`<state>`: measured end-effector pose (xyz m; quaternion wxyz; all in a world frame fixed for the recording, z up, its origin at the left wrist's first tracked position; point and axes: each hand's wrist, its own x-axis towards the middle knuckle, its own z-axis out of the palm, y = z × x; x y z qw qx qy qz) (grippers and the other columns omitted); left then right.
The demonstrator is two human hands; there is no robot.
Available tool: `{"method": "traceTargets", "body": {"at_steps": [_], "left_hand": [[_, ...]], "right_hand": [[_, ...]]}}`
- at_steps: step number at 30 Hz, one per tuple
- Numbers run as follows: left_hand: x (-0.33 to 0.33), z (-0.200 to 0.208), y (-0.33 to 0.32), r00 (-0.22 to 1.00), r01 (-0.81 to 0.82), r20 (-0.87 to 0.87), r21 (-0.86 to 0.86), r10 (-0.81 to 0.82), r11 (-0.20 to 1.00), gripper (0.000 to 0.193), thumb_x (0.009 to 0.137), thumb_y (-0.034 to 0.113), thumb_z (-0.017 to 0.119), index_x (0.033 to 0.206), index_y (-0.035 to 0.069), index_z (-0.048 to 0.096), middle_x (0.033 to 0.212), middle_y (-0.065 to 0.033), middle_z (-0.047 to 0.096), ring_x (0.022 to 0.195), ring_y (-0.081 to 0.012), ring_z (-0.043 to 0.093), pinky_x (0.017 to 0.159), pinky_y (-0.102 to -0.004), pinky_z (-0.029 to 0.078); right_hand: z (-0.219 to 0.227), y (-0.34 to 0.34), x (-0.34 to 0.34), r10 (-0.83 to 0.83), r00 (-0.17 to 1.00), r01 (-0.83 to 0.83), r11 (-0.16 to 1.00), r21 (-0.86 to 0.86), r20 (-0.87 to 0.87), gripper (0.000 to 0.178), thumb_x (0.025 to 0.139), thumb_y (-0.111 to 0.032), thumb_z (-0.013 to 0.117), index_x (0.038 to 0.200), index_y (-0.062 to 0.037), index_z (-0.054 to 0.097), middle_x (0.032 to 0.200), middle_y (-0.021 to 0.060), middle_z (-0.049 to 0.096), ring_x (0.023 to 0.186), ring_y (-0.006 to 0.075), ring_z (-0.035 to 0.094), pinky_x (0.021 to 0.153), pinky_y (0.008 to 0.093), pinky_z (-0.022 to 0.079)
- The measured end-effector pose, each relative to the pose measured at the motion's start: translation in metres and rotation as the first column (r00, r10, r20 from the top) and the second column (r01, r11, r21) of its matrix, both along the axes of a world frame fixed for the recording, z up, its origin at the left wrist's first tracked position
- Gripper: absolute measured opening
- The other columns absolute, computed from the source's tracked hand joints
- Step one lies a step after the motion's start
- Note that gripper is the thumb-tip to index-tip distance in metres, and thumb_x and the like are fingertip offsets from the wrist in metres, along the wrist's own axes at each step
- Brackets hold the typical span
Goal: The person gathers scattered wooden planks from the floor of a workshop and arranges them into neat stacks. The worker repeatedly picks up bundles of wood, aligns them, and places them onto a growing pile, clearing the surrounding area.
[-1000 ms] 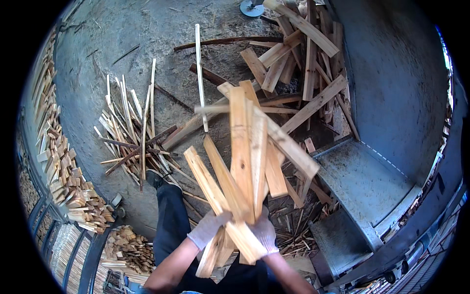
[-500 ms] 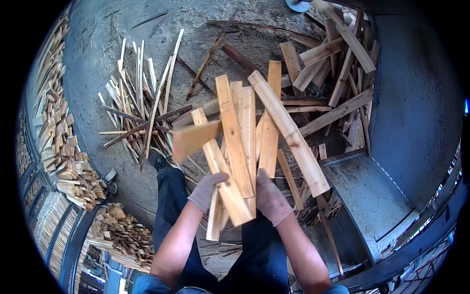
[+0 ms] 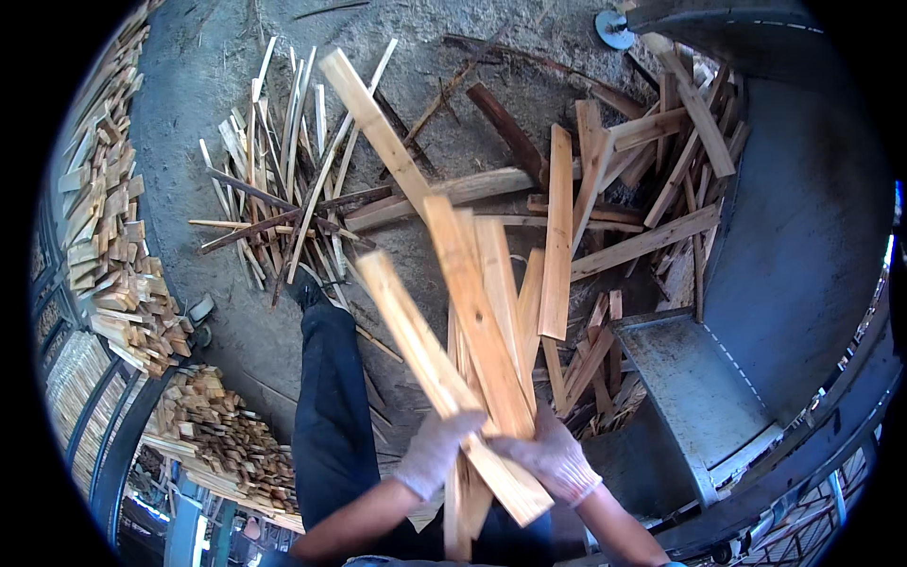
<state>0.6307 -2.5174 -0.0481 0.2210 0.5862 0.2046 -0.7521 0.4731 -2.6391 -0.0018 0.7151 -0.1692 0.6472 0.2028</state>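
I have my pale-gloved left hand (image 3: 437, 455) and right hand (image 3: 556, 459) curled round the lower parts of flat tan wooden boards (image 3: 480, 319), fanned above the littered grey floor (image 3: 189, 76). Gripped so low, splayed so wide, outer boards could slip free, I reckon.

Pale knit gloves (image 3: 559, 460), dark trousers (image 3: 335, 406)
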Motion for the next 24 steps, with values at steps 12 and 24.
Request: {"method": "traceTargets", "body": {"at_steps": [12,24], "left_hand": [[0.030,-0.118,0.032,0.953,-0.254,-0.139,0.125,0.270,0.959,0.038,0.098,0.026,0.067,0.126,0.001,0.062,0.110,-0.0150,0.072,0.094,-0.0231,0.073,0.083,-0.0350,0.061],[0.068,-0.001,0.082,0.929,-0.369,-0.145,-0.265,0.341,0.891,0.080,0.088,0.031,0.077,0.153,0.002,0.039,0.138,-0.0111,0.058,0.127,-0.0185,0.053,0.109,-0.0355,0.044]], "right_hand": [[-0.103,0.074,0.029,-0.464,0.886,0.456,0.873,0.174,0.008,0.068,0.092,-0.035,0.076,0.144,0.0010,0.050,0.129,0.0163,0.065,0.113,0.0196,0.066,0.089,0.0338,0.058],[0.060,0.096,0.107,0.115,0.993,-0.109,0.970,-0.217,0.019,0.064,0.091,-0.021,0.076,0.141,0.0063,0.047,0.130,0.0139,0.063,0.112,0.0252,0.062,0.097,0.0362,0.052]]}}
